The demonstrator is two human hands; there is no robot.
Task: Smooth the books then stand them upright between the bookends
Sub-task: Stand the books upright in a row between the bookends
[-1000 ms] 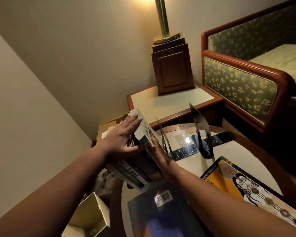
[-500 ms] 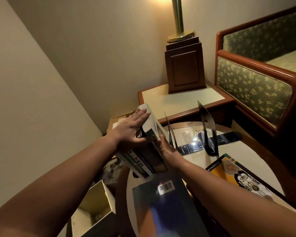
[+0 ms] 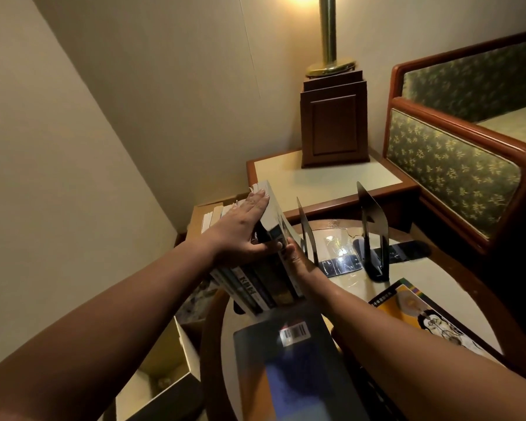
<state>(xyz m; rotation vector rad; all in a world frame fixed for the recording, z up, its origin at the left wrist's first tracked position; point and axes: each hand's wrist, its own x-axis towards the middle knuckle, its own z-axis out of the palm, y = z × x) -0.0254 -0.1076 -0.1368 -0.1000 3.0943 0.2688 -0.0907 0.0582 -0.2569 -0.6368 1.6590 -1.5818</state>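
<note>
Right of book stack [image 3: 264, 287]: bookends [image 3: 372, 220], yellow book [image 3: 419, 311].

Plain cream walls [image 3: 134, 101] meet in a corner, warmly lit by a brass lamp [image 3: 328, 31] on a dark wooden base [image 3: 334, 126]. The base stands on a cream-topped side table [image 3: 286, 174], beside a wood-framed sofa [image 3: 450, 159] in green floral cloth. A cardboard box [image 3: 164, 375] sits low at the left.

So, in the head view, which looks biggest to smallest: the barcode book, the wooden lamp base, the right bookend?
1. barcode book, though nearness to the camera inflates it.
2. wooden lamp base.
3. right bookend.
</note>
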